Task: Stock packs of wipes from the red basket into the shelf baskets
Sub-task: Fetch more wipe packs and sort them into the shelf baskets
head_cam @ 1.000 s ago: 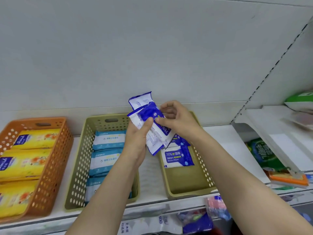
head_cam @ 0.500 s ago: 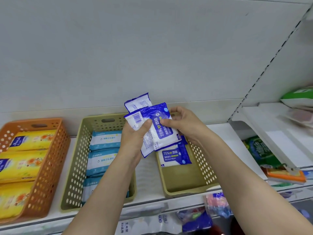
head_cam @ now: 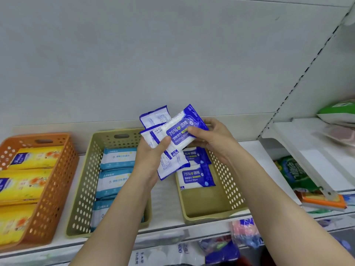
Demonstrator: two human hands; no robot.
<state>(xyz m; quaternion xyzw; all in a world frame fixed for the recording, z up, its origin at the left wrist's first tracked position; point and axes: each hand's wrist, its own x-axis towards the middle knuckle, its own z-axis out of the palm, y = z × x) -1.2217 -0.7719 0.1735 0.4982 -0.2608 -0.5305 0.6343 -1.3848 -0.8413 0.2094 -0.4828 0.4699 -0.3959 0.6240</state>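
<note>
Nearest, the right-hand olive basket point(head_cam: 226, 191) holds two blue wipes packs point(head_cam: 196, 178) with its near half bare. Above it, the left hand point(head_cam: 153, 158) fans a reserve stack point(head_cam: 169, 164) while the right hand point(head_cam: 213, 137) pinches the top pack point(head_cam: 182, 129) label-up, likely readying it for placement.

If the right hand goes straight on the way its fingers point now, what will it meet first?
The right hand points left, its grip on the top alcohol wipes pack. Going on, it would probably first meet the left hand and the packs held there, though depth is unclear.
</note>
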